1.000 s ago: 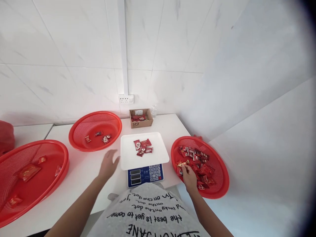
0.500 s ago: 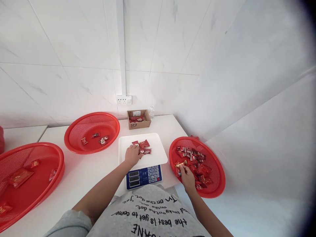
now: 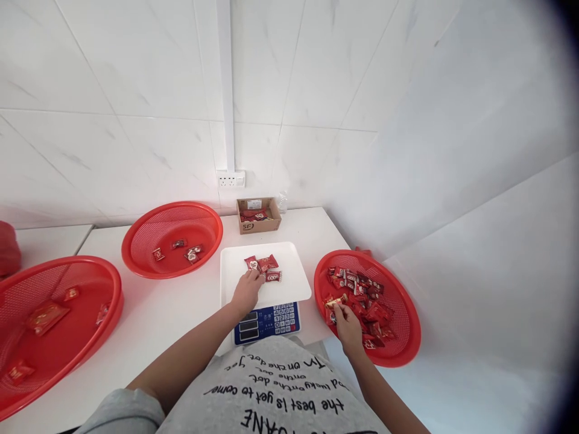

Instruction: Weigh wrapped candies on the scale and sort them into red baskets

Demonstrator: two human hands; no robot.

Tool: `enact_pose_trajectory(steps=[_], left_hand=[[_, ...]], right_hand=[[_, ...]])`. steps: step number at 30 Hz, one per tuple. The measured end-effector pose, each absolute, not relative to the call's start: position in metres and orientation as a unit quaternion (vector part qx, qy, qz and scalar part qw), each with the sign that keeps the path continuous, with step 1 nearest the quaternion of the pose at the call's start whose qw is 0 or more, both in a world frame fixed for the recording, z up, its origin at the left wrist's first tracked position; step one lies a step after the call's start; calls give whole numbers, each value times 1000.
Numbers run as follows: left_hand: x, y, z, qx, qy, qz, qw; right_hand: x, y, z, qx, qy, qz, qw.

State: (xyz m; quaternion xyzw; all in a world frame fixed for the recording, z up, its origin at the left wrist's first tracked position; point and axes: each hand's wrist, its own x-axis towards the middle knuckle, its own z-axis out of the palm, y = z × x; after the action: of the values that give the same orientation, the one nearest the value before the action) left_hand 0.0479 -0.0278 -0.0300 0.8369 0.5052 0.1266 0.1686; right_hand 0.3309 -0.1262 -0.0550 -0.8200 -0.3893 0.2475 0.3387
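My left hand is over the white tray of a scale, its bent fingertips drawn together at the near edge of several red wrapped candies. What lies under those fingers, if anything, is hidden. The blue keypad panel of the scale shows below the tray. On the right, my right hand reaches into a red plastic basket full of red candy packets. Its thumb and fingers pinch a gold-wrapped candy at the basket's left side.
Behind the tray stands a small cardboard box with red packets inside. A red basket at back left holds a few candies. Another red basket at front left has several packets. The wall with a socket rises behind the table.
My left hand has drawn back slightly toward me, uncovering more of the candies on the tray. My right hand stays at the gold candy. The whole view has shifted a little.
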Motion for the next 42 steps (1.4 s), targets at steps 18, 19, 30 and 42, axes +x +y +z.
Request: enact_pose_trajectory(steps=[18, 19, 30, 42], left_hand=[[31, 29, -18, 740, 624, 131, 213], [32, 32, -18, 737, 626, 128, 220], [26, 11, -16, 594, 651, 254, 399], [8, -39, -3, 422, 596, 365, 578]], right_hand=[[334, -125, -64, -823, -375, 250, 346], [334, -126, -65, -822, -375, 249, 349], [332, -126, -60, -824, -376, 247, 344], [333, -126, -60, -823, -370, 257, 345]])
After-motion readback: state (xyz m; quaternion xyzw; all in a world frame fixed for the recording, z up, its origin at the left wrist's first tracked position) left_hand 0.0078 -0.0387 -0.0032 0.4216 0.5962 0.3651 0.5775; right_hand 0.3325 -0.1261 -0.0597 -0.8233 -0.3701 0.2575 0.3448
